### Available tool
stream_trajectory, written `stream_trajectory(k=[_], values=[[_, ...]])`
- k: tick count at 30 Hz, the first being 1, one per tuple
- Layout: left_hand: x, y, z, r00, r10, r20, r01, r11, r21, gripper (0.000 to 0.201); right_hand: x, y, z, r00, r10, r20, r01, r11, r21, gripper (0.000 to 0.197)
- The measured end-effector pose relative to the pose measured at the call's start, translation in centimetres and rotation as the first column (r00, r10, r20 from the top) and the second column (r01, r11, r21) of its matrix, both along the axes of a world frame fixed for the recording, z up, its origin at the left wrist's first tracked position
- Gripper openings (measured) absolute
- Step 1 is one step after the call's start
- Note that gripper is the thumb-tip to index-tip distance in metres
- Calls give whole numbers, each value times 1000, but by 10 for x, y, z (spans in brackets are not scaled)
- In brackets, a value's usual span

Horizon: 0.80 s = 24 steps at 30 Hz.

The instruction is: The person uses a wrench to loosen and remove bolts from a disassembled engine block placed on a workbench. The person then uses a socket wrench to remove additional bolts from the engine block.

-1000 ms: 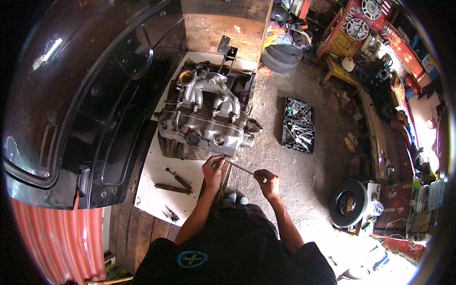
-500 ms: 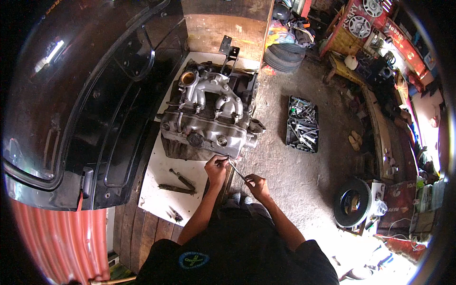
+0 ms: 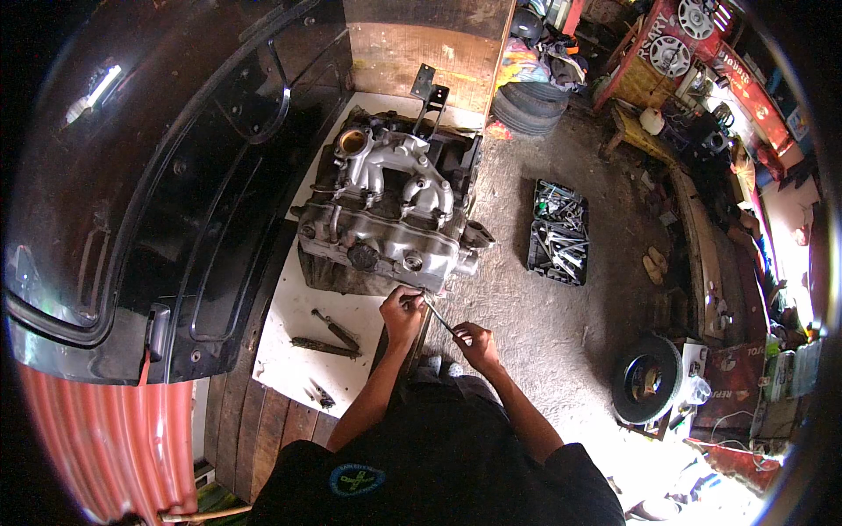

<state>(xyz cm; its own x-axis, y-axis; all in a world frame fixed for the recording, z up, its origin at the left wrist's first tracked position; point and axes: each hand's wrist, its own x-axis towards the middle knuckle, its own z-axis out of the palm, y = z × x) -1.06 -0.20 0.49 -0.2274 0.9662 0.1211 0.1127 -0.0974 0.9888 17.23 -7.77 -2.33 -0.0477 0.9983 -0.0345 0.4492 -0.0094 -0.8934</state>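
Note:
A grey metal engine [image 3: 386,206] sits on a white board, its valve cover facing me. My right hand [image 3: 478,346] is closed around the near end of a slim metal rod-like tool [image 3: 440,319], perhaps a wrench. The tool slants up and left to the engine's near right corner. There my left hand [image 3: 402,317] has its fingers curled together by the tool's far end, close below the valve cover. What those fingers pinch is too small to make out. The fitting at the tool's tip is hidden.
Loose tools [image 3: 324,348] lie on the white board [image 3: 289,373] left of my left forearm. A black tray of wrenches and sockets [image 3: 559,232] rests on the floor to the right. A dark vehicle panel [image 3: 202,202] borders the left; a tyre [image 3: 649,379] stands at right.
The view has shifted slightly. Both hands and the tool keep nearly the same place at the engine's near right corner.

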Motion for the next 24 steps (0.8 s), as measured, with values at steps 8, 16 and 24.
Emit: stream_trajectory(k=[8, 16, 24], values=[[-2, 2, 1, 997, -33, -70, 34, 999, 14, 11, 3, 1, 5, 1000, 16, 4, -16, 1000, 26, 18], [-9, 5, -3, 981, -95, -171, 99, 995, 17, 10, 2, 0, 5, 1000, 22, -9, -22, 999, -38, 18], [-5, 3, -4, 999, -47, 2, 47, 998, -40, 10, 7, 1, 3, 1000, 9, -29, -10, 1000, -14, 19]])
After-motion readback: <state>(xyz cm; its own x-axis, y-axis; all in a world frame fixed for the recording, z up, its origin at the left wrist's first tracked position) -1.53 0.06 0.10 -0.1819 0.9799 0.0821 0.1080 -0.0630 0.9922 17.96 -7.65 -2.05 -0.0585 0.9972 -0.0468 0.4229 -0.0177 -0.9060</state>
